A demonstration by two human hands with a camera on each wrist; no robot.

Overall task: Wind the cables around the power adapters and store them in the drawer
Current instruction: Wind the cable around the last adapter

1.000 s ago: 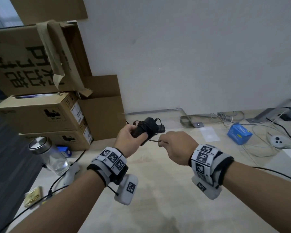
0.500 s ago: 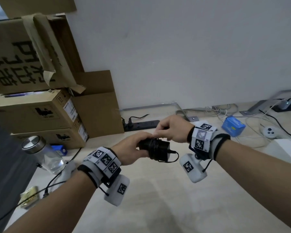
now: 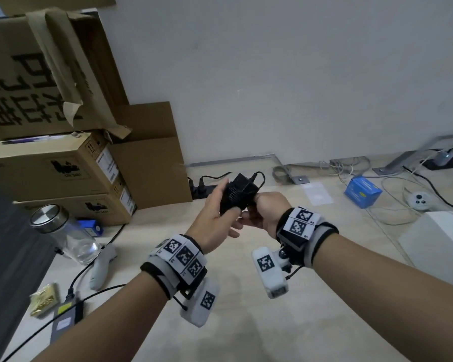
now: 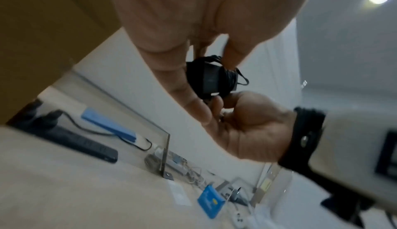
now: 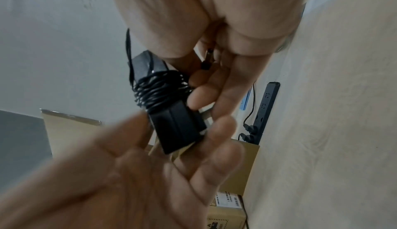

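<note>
A black power adapter (image 3: pixel 239 192) with its thin black cable (image 5: pixel 159 90) coiled around the middle is held above the wooden desk (image 3: pixel 246 322). My left hand (image 3: pixel 224 205) grips the adapter's lower end, thumb in front and fingers behind. My right hand (image 3: pixel 254 207) sits just right of it, fingers curled, pinching the cable's plug end (image 5: pixel 207 59) against the adapter. A short loop of cable (image 3: pixel 258 176) sticks out at the top. In the left wrist view the adapter (image 4: pixel 210 80) shows between both hands. No drawer is in view.
Stacked cardboard boxes (image 3: pixel 63 165) fill the left back. A glass jar (image 3: pixel 71 236), a second adapter (image 3: pixel 66 314) and a gold packet (image 3: pixel 43 299) lie at the left. A power strip (image 3: pixel 202 189), blue box (image 3: pixel 362 190), white controller (image 3: pixel 417 201) and white box (image 3: pixel 437 244) sit behind and right.
My right hand drew the cable out, carried it over the adapter, and now sits low beside it pinching the plug end. The adapter has tipped more upright in my left hand.
</note>
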